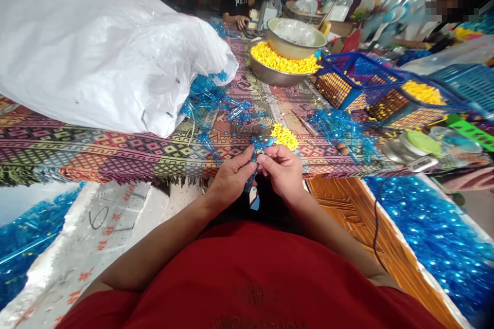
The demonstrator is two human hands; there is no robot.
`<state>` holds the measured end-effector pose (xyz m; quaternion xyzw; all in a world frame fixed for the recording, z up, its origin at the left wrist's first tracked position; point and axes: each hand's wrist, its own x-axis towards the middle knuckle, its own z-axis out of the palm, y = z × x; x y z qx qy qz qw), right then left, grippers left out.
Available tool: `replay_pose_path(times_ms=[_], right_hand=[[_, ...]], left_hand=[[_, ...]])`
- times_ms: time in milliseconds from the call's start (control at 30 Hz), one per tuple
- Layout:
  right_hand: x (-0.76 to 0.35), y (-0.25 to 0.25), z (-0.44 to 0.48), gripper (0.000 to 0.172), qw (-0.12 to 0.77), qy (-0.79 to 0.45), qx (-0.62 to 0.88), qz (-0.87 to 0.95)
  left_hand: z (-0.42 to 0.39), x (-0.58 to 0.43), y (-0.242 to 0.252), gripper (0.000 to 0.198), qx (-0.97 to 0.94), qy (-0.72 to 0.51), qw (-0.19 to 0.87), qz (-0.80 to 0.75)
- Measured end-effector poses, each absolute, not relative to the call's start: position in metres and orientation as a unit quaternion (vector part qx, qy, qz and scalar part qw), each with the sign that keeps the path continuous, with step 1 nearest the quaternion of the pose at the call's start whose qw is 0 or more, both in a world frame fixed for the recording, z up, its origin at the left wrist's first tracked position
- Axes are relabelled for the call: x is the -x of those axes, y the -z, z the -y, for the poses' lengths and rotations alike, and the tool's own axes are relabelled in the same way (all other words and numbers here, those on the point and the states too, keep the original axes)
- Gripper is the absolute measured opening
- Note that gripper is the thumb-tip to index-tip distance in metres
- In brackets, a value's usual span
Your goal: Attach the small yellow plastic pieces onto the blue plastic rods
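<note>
Patterned cloth [154, 157]: covers worktop. White sack [116, 56]: ten o'clock from the hands. Steel bowl [266, 74], holding yellow pieces: one o'clock. Left hand [227, 180] and right hand [286, 169]: both gripping one blue plastic part [256, 148], clock centre, at cloth's near edge. Small yellow heap [284, 136]: just beside, two o'clock.

Red short-sleeved shirt [241, 262] with dark lettering [254, 294]

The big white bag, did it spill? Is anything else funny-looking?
Maybe: loose blue plastic pieces lie on the patterned cloth beside the white bag, as if they slid out. Also, the upper bowl sits off-centre on yellow pieces in the larger bowl.
</note>
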<state>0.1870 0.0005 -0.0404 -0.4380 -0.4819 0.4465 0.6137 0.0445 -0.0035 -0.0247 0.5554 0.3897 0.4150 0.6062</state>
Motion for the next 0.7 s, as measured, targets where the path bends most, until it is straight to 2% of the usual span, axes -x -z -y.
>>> replay_pose_path(times_ms=[133,300,367,567,700], right_hand=[[-0.186,0.039,0.0,0.022,0.582,-0.469,0.436,0.501],[-0.18,0.035,0.003,0.026,0.521,-0.596,0.38,0.478],[-0.179,0.032,0.004,0.029,0.528,-0.621,0.369,0.446],[-0.19,0.027,-0.004,0.022,0.611,-0.566,0.383,0.399],[-0.193,0.028,-0.006,0.027,0.597,-0.584,0.387,0.39]], left_hand=[[0.004,-0.047,0.031,0.056,-0.419,-0.428,0.724,-0.341],[0.001,-0.049,0.028,0.067,-0.356,-0.459,0.766,-0.276],[0.002,-0.049,0.026,0.067,-0.329,-0.459,0.782,-0.264],[0.01,-0.044,0.031,0.022,-0.265,-0.367,0.847,-0.281],[0.019,-0.042,0.035,0.021,-0.333,-0.353,0.815,-0.317]])
